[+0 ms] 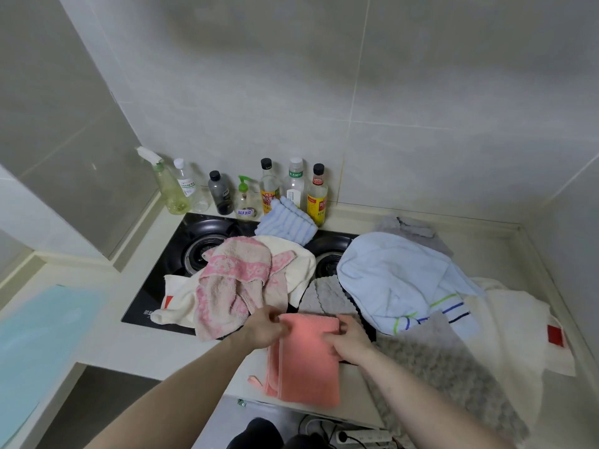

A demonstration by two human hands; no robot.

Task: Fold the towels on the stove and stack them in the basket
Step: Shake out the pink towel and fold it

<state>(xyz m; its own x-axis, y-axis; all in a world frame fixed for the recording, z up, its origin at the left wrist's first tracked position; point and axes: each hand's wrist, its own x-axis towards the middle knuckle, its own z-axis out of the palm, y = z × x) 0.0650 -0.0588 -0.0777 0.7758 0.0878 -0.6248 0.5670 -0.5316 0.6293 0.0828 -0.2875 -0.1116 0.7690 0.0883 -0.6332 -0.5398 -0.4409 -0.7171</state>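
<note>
While both hands work the coral towel at the lower centre of the frame, the step appears to be a fold in progress, and doing it well likely means drawing the far edge squarely toward the near one so the corners meet. The left hand pinches the towel's upper left corner between thumb and fingers; the right hand grips its upper right edge, fingers curled over the cloth. Keeping even tension between them should stop the layers from skewing, since the left side already shows doubled edges and a small loop tag sticking out.

The towel is plain salmon-coloured terry, narrow and long, lying on the table edge just in front of the stove. Behind it a pink patterned towel, a light blue towel and a grey textured cloth lie unfolded. No basket is in view.
</note>
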